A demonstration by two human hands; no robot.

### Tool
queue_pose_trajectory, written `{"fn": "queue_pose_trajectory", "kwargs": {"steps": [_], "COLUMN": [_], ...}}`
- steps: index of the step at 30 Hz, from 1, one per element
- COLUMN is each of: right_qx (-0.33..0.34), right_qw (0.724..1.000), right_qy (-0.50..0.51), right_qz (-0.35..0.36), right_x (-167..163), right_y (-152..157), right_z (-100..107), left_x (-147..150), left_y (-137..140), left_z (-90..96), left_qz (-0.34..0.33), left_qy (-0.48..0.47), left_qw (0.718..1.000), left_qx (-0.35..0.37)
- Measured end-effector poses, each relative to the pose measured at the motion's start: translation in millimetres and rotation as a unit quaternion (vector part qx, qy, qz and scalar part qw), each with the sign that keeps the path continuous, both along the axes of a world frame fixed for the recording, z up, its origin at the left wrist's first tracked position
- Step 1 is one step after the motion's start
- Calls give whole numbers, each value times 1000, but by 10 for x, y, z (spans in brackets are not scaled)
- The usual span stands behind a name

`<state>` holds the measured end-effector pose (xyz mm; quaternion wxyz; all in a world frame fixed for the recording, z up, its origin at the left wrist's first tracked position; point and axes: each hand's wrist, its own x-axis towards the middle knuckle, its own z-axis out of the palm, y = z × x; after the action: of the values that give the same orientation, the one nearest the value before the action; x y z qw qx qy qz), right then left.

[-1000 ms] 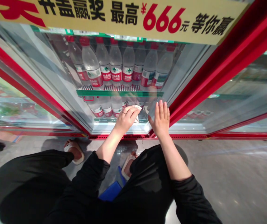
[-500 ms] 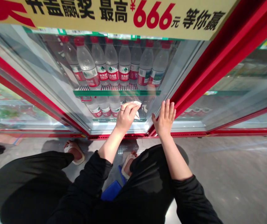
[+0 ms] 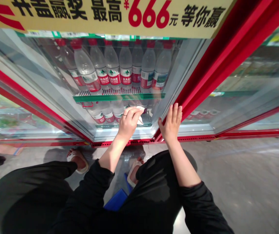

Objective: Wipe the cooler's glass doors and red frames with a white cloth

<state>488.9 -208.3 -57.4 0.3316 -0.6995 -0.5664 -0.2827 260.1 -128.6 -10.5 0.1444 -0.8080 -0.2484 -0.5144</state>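
Me: Since a second ago my right hand [image 3: 170,127] has edged over from the silver door edge [image 3: 184,77] to the red post [image 3: 219,63], and the red-capped bottles [image 3: 126,70] have slid left in my view.

Other: Start close to you, then?

Me: My black trousers [image 3: 159,182] are nearest. Between my legs there's a blue object [image 3: 117,199] (too hidden to name), and further on my pale sandals [image 3: 83,165] stand apart on the grey floor [image 3: 246,182].

Other: And what are your hands doing?

Me: My left hand [image 3: 128,123] pinches a white wipe [image 3: 141,108] low in front of the glass [image 3: 53,81]. My right is flat, fingers side by side and thumb out; I can't tell how firmly it presses.

Other: Anything higher up?

Me: A yellow banner [image 3: 105,27] across the door.

Other: Beyond the glass?

Me: A green-edged shelf [image 3: 119,97], one row of bottles standing on it, more standing below, just left of the wipe in my view.
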Motion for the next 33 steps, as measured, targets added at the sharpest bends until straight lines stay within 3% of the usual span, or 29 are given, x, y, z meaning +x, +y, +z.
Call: {"fn": "queue_pose_trajectory", "kwargs": {"steps": [3, 6, 11, 13, 18, 21, 24, 29, 33], "right_qx": [18, 18, 35, 46, 61, 73, 70, 70, 78], "right_qw": [1000, 1000, 999, 998, 998, 996, 996, 994, 993], "right_qy": [3, -2, -32, -39, -19, -10, -5, 4, 15], "right_qz": [12, 21, 15, 16, 29, 42, 53, 84, 83], "right_x": [29, 46, 52, 51, 55, 65, 72, 67, 46], "right_y": [2, -17, -52, -55, -35, -31, -57, -115, -116], "right_z": [7, 7, 3, 7, 6, -3, 9, 60, 82], "left_x": [258, 375, 126, 30, 237, 507, 626, 363, 138], "left_y": [-3, -10, 2, 19, 8, -24, -31, -25, -37], "left_z": [82, 15, -218, -239, -46, 48, -7, -222, -140], "left_qz": [-33, -38, -62, -55, -70, -62, -65, -84, -62], "left_qy": [12, 39, 53, 62, 36, 29, 41, 83, 72], "left_qw": [999, 998, 993, 993, 997, 996, 994, 990, 994], "left_qx": [-7, 18, 88, 85, 24, 56, 77, 74, 61]}}
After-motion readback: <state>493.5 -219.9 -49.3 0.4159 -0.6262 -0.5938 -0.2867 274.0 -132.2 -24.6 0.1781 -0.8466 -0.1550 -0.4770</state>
